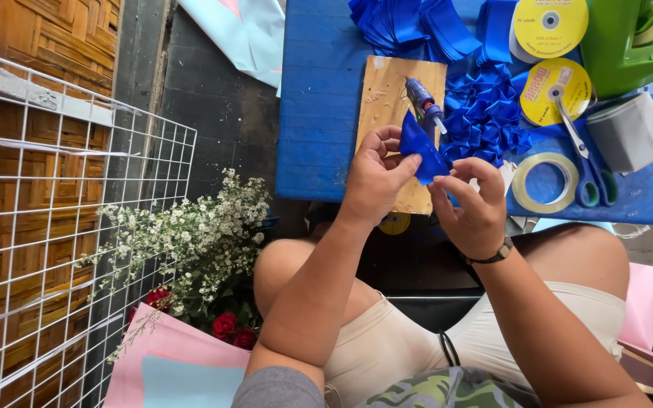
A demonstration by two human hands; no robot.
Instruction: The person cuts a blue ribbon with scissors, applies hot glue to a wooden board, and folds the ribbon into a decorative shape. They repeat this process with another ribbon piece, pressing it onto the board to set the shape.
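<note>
Both hands meet over the desk's near edge: the left hand (376,177) and right hand (474,211) pinch a folded blue ribbon piece (422,155) between fingertips, seemingly mid-fold. Fixing the fold likely calls for the glue gun (423,102), lying on the cardboard (387,91) just beyond. Finished ribbon petals (485,113) crowd the right; scissors (587,162) and tape roll (544,183) lie near.

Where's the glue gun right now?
In the head view, the glue gun lies on the brown board on the blue table, just above the folded blue ribbon piece held by both hands.
</note>
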